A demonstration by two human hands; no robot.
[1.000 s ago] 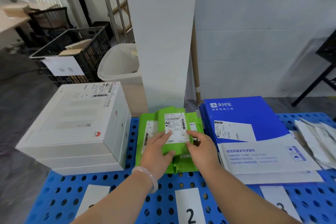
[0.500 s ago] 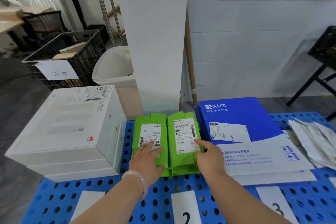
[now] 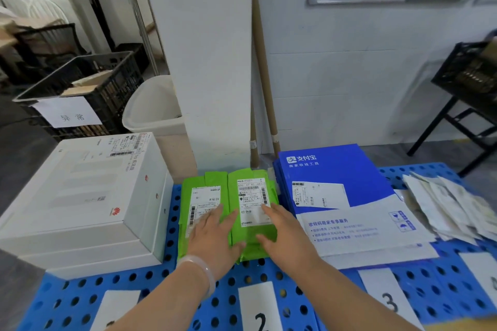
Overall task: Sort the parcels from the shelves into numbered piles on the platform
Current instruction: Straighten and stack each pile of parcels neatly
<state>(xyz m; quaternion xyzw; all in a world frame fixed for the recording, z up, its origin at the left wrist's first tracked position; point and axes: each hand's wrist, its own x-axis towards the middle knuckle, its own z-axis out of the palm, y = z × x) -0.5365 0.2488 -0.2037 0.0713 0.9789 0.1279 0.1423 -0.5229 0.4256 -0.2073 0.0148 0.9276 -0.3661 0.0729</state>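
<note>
Two green parcels lie side by side on the blue platform, just behind the paper sheet marked 2. The left hand lies flat on the left green parcel, its grip released and fingers straight, the tips reaching the white label. The right hand rests the same way on the right green parcel, grip released, fingers spread over the lower corner of its label. Both hands cover the near ends of the parcels. More green shows under them, but I cannot tell how many lie there. The label print is too small to read.

A pale bracelet circles the left wrist. To the left stands a stack of white boxes, touching the platform's edge. To the right lies a pile of blue envelopes, just beside the green ones, behind the sheet marked 3. Past it, grey mailers fan out, cut off by the frame. The sheet near the left forearm has its number hidden.
</note>
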